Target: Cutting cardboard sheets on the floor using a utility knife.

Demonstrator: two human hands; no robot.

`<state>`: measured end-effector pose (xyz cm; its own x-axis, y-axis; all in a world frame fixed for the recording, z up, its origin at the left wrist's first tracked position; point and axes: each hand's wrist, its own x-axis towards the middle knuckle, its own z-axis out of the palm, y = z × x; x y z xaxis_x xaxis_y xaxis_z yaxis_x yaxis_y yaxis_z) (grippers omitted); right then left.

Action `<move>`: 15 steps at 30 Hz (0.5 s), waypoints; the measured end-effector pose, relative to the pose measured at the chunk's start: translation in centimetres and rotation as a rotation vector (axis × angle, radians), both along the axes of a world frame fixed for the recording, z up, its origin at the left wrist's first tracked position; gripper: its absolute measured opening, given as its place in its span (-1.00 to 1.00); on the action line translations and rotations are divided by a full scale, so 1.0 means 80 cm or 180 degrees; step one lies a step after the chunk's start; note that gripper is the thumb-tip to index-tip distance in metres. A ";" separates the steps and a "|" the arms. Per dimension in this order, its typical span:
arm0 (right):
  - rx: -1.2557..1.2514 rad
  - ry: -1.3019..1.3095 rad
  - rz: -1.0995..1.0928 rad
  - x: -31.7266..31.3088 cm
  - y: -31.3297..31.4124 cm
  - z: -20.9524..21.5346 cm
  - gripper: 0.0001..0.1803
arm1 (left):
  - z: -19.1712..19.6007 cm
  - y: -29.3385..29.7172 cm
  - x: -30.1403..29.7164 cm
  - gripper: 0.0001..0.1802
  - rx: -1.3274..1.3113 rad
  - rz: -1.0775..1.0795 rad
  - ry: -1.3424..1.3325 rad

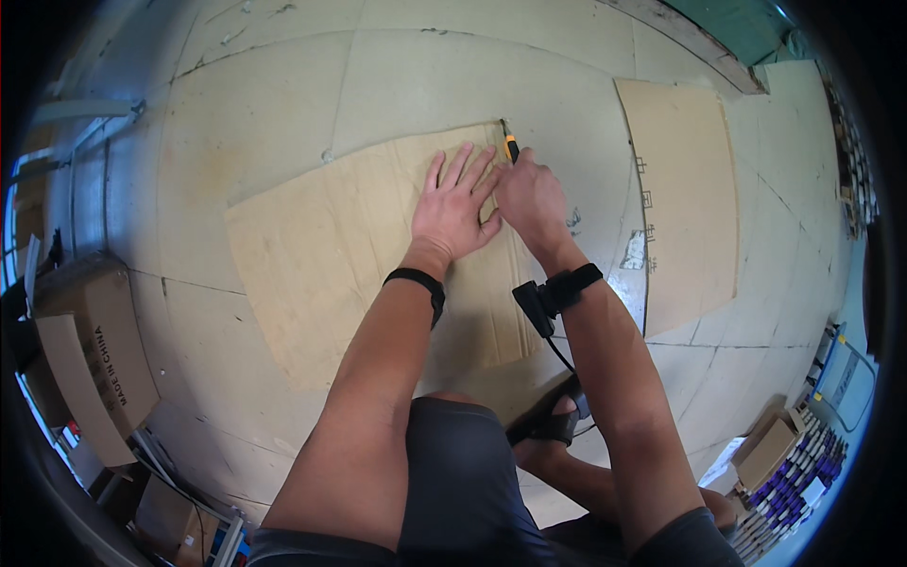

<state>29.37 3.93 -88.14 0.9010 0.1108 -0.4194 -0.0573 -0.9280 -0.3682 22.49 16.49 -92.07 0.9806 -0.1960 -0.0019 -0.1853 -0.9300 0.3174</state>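
Note:
A creased sheet of brown cardboard [321, 246] lies flat on the tiled floor in front of me. My left hand [453, 206] rests on it near the right edge, palm down with the fingers spread. Just right of it, my right hand [531, 197] is closed around a utility knife [511, 148] with an orange and black body. The knife's tip is at the sheet's far right corner. Whether the blade touches the cardboard I cannot tell. Both wrists wear black straps, and the right one carries a small black device [537, 307] with a cable.
A second cardboard piece [690, 208] with printed marks lies to the right on the floor [397, 76]. An open cardboard box [99, 369] stands at the left. At the lower right are a small box [765, 449] and purple-and-white stacked goods [794, 468]. My sandalled foot [557, 425] is beside the sheet's near edge.

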 end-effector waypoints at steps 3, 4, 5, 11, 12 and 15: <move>-0.0044 0.0032 0.0050 0.001 -0.003 -0.001 -0.64 | 0.000 0.001 0.000 -0.25 -0.0035 0.0016 -0.0029; -0.0097 0.0033 0.0118 0.003 -0.001 0.000 -0.64 | -0.001 0.001 0.000 -0.25 -0.0029 0.0011 -0.0041; -0.0090 0.0022 0.0115 0.004 0.000 0.002 -0.64 | -0.003 -0.001 -0.001 -0.25 -0.0029 0.0007 -0.0063; -0.0061 0.0016 0.0142 0.008 0.004 0.005 -0.63 | 0.000 0.001 -0.001 -0.26 0.0002 -0.0009 -0.0018; -0.0071 0.0013 0.0027 0.009 0.002 0.007 -0.63 | -0.001 0.001 0.000 -0.26 -0.0082 -0.0016 -0.0036; -0.0092 0.0110 0.0025 0.008 -0.001 0.008 -0.61 | 0.001 0.001 0.000 -0.28 -0.0009 -0.0005 -0.0017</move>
